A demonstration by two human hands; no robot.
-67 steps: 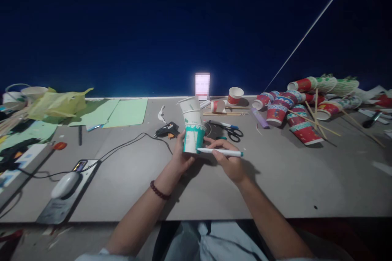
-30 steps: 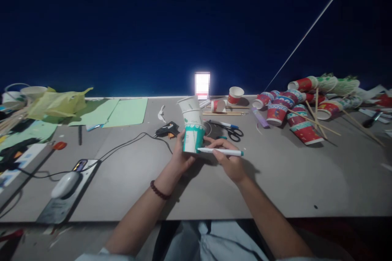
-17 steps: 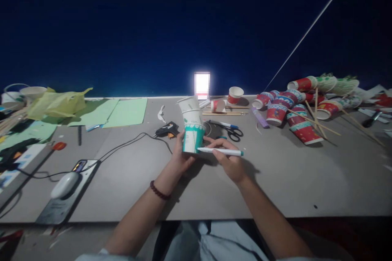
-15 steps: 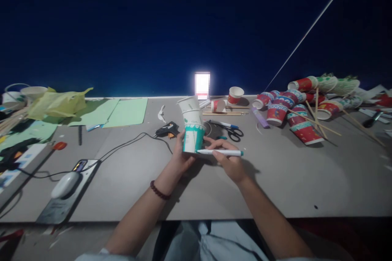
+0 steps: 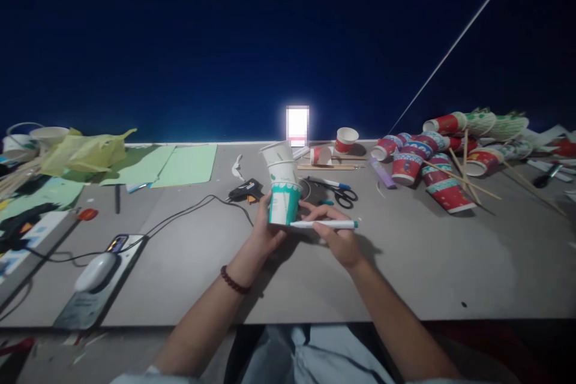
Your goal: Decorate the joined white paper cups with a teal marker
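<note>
My left hand (image 5: 265,231) is wrapped round a stack of white paper cups (image 5: 281,174), tilted a little to the left above the table. The lowest cup carries green colouring with a scalloped band and a coloured area on its right side; part of it is still white. In my right hand (image 5: 337,237) is a white marker (image 5: 324,224) with a green end, held level. Its tip touches the lower right edge of the coloured cup. The cups partly hide the left fingers.
A glue gun (image 5: 245,191) and scissors (image 5: 345,195) lie behind my hands. At the right are red patterned cup stacks (image 5: 407,162) and wooden sticks (image 5: 465,177). Leftward are green sheets (image 5: 184,165), a yellow bag (image 5: 87,155), a power strip (image 5: 42,246) and a phone (image 5: 81,309) under a white case (image 5: 96,272).
The marker tip has shifted very slightly along the lower edge of the cup. Both hands and the cup stack stay almost in the same place.
</note>
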